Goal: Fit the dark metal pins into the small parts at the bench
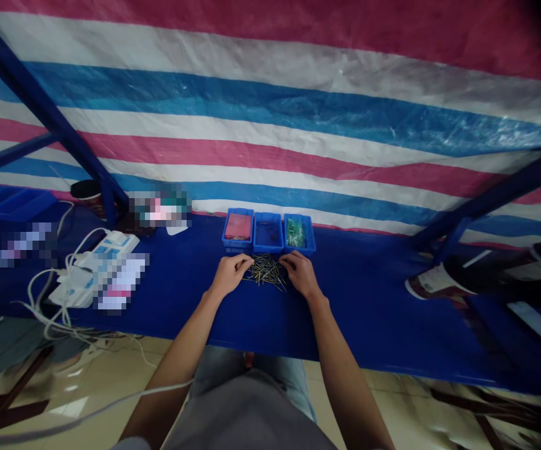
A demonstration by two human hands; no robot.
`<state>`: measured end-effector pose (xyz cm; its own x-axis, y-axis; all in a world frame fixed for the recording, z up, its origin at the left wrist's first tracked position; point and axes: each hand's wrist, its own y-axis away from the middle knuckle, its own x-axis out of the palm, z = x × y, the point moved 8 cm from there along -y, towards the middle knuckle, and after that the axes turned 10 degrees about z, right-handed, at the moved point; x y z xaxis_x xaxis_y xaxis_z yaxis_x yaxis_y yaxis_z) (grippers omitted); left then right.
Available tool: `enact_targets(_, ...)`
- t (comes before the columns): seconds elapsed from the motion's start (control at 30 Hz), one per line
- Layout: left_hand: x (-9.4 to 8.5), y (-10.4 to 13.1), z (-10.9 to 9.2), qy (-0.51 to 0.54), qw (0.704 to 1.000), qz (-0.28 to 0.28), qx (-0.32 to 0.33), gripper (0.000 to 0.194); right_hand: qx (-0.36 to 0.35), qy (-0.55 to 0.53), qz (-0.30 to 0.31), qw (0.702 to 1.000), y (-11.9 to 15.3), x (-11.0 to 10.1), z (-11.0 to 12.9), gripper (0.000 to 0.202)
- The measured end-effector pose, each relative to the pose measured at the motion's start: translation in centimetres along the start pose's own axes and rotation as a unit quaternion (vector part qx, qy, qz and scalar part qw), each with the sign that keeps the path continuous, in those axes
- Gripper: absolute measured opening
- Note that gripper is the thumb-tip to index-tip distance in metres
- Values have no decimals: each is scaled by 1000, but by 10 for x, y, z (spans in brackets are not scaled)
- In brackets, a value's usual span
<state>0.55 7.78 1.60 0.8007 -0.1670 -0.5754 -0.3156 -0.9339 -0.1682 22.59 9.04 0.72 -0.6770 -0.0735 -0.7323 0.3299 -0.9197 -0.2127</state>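
A loose heap of thin, nail-like metal pieces [267, 272], some silvery and some yellowish, lies on the blue tabletop [345, 312]. At its left edge is my left hand [230, 274], thumb and fingertips pinched together. My right hand [300, 275] is closed in a similar pinch at the right edge. Whatever either pinch holds is too small to make out. Just behind the heap stand three small blue bins: the left bin [224, 238] has flat reddish pieces [238, 226], the middle bin [267, 250] a few thin pieces, the right bin [313, 237] green bags [295, 231].
To the left lie a white power strip [109, 250] and tangled white cables [67, 319]. Dark cups stand at back left [87, 194] and lie at right [443, 278]. Blue metal struts [50, 119] frame both sides, and a striped sheet [270, 112] hangs behind.
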Motion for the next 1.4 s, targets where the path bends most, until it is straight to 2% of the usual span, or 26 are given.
enact_targets(0.23,1,0,2,-5,1000,-2,-7,37,-37,-47,-37,998,4,-12,21,18)
enact_targets(0.47,-1,0,1,-6,1000,-5,-7,37,-35,-78,-91,992,7,-21,35,20)
enact_targets(0.6,-2,0,-4,5,1000,-5,-6,35,-29,-110,-70,991,6,-14,47,22)
enact_targets(0.77,6,0,-8,-16,999,46,-1,38,-37,-141,-26,989,6,3,62,25)
enact_targets(0.9,10,0,-10,-26,998,64,4,36,-50,-158,-17,986,7,10,70,24)
enact_targets(1.13,13,1,-13,-39,996,75,27,32,-57,-162,-31,985,7,11,72,22)
enact_targets(1.4,12,1,-8,-47,997,61,28,34,-52,-73,10,996,5,14,66,22)
